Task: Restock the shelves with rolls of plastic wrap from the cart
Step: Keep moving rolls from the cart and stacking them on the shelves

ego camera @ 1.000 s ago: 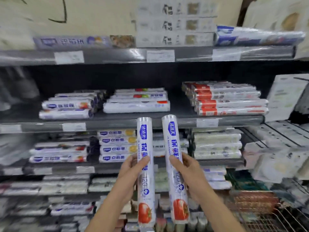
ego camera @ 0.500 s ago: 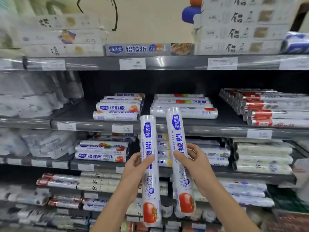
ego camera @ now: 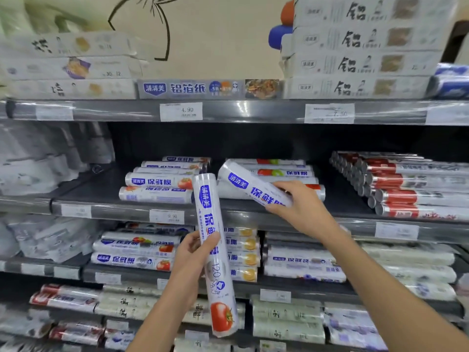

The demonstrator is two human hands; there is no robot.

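I hold two white rolls of plastic wrap with blue lettering and a tomato picture. My left hand [ego camera: 193,257] grips one roll [ego camera: 215,270] upright in front of the shelves. My right hand [ego camera: 299,207] holds the other roll [ego camera: 250,185] tilted almost flat, its far end reaching over the front edge of the middle shelf [ego camera: 228,212], just above a stack of rolls [ego camera: 279,171] lying there. A second stack of matching rolls [ego camera: 162,181] lies to the left on the same shelf.
Red-labelled rolls [ego camera: 411,189] fill the right of the middle shelf. Boxes of foil [ego camera: 360,59] stand on the top shelf. Lower shelves carry more rolls [ego camera: 137,252]. Bagged goods [ego camera: 38,161] sit at the left. No cart is in view.
My right hand has lifted its roll and tipped it from upright to nearly flat over the middle shelf. The left roll stays upright. The view has shifted nearer to the shelves.
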